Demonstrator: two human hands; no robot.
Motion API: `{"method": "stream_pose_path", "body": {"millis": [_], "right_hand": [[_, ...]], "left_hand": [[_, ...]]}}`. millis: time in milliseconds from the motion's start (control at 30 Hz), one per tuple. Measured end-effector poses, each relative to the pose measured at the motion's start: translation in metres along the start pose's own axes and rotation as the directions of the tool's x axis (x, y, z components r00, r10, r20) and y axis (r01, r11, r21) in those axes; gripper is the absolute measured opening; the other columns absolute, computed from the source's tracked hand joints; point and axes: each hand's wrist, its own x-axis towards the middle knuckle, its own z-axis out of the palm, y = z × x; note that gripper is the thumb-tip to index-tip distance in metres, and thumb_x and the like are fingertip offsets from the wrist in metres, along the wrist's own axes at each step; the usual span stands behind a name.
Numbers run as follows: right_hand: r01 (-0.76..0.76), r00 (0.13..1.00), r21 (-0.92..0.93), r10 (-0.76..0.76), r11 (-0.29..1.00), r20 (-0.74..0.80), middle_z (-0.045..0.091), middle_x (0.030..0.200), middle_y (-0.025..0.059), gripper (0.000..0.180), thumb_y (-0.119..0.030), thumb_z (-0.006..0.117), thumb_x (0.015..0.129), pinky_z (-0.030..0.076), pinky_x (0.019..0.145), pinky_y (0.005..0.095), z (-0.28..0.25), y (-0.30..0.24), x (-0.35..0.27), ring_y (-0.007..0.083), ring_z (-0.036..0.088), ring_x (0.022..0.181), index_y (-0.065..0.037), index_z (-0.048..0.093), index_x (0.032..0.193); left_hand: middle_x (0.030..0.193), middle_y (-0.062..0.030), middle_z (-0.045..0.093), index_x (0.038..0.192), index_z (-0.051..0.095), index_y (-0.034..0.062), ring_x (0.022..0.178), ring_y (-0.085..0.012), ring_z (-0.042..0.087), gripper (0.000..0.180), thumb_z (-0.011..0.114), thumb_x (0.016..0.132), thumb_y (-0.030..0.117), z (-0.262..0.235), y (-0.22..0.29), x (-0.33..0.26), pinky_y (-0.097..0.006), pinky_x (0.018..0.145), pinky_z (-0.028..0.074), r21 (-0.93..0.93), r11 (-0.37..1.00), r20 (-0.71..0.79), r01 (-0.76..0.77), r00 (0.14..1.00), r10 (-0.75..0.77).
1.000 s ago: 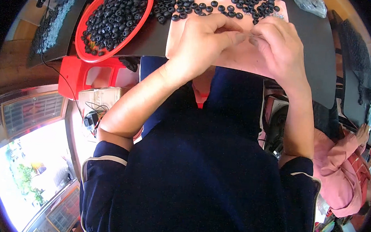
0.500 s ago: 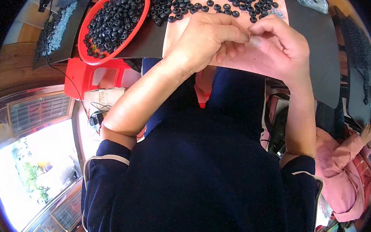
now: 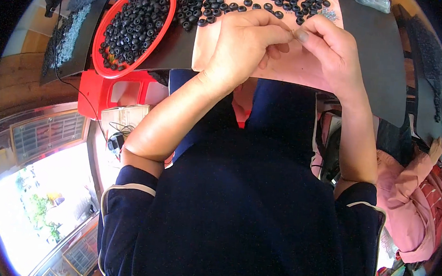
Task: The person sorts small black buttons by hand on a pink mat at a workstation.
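My left hand [image 3: 244,43] and my right hand [image 3: 335,54] meet above a pink sheet [image 3: 296,69] on the table. Thumb and forefinger are pinched together on each, the tips nearly touching. Whatever sits between them is too small to make out. Just beyond the fingers lie loose black ring-shaped pieces [image 3: 233,6], round with a hole in the middle. A small heap of silvery bits [image 3: 328,14] rests beyond my right hand. To the left, a red basin [image 3: 172,8] is filled with more of the black pieces.
The dark tabletop [image 3: 380,61] extends right of the sheet, with a clear plastic bag [image 3: 373,1] at its far edge. A red stool [image 3: 89,92] stands below the basin. At the right, a co-worker in a pink sleeve [image 3: 409,200] sits by another dark table.
Both hands have shifted slightly away from me, still pinched together. My right-hand fingers have straightened a little. The co-worker's hand at the right has moved slightly.
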Motion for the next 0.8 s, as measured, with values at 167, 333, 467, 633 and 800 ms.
{"method": "stream_pose_path", "body": {"millis": [167, 333, 467, 633, 800], "right_hand": [[-0.015, 1.0, -0.105, 0.014, 0.994, -0.01, 0.06, 0.071, 0.0101, 0.011, -0.011, 0.067, 0.086, 0.045, 0.061, 0.0306, -0.012, 0.012, -0.003, 0.0175, 0.058, 0.065, -0.002, 0.061, 0.088], [0.06, 0.988, -0.286, -0.099, 0.956, -0.122, 0.063, 0.076, 0.0095, 0.012, -0.008, 0.07, 0.081, 0.048, 0.062, 0.0314, -0.006, 0.017, 0.001, 0.0219, 0.063, 0.067, -0.004, 0.061, 0.089], [0.059, 0.987, -0.263, -0.097, 0.963, -0.132, 0.063, 0.076, 0.0089, 0.011, -0.006, 0.069, 0.081, 0.048, 0.062, 0.0317, -0.001, 0.015, -0.002, 0.0217, 0.063, 0.067, -0.004, 0.061, 0.089], [0.069, 0.982, -0.183, -0.099, 0.981, -0.16, 0.061, 0.076, 0.0085, 0.013, -0.001, 0.068, 0.08, 0.05, 0.065, 0.032, 0.005, 0.009, -0.009, 0.0233, 0.063, 0.069, -0.003, 0.062, 0.091], [0.291, 0.951, -0.25, -0.307, 0.923, -0.028, 0.061, 0.079, 0.0088, 0.013, -0.004, 0.067, 0.079, 0.049, 0.067, 0.0352, 0.025, -0.01, -0.008, 0.0279, 0.062, 0.074, -0.005, 0.061, 0.09]], "left_hand": [[0.069, -0.0079, 0.068, 0.084, 0.07, -0.0026, 0.062, -0.01, 0.062, 0.012, 0.067, 0.08, 0.008, 0.002, 0.008, 0.001, -0.024, 0.055, 0.049, -0.174, 0.948, -0.069, 0.267, 0.957, -0.283], [0.076, -0.0108, 0.069, 0.09, 0.07, 0.002, 0.065, -0.0185, 0.068, 0.017, 0.07, 0.078, 0.015, 0.008, -0.018, 0.005, -0.03, 0.063, 0.053, 0.614, 0.751, -0.041, -0.243, 0.941, 0.337], [0.078, -0.012, 0.068, 0.088, 0.068, -0.0011, 0.07, -0.0178, 0.067, 0.015, 0.071, 0.077, 0.009, 0.001, -0.006, -0.007, -0.029, 0.064, 0.053, 0.618, 0.754, -0.077, -0.222, 0.938, 0.339], [0.075, -0.0069, 0.063, 0.085, 0.067, -0.0016, 0.065, -0.0114, 0.06, 0.008, 0.069, 0.077, -0.001, -0.032, -0.02, -0.027, -0.024, 0.061, 0.048, 0.377, 0.912, -0.225, -0.162, 0.939, 0.26], [0.075, -0.0114, 0.063, 0.083, 0.067, -0.0005, 0.063, -0.0194, 0.063, 0.01, 0.068, 0.073, -0.002, -0.046, -0.019, -0.028, -0.028, 0.06, 0.05, 0.442, 0.886, -0.242, -0.141, 0.932, 0.27]]}}
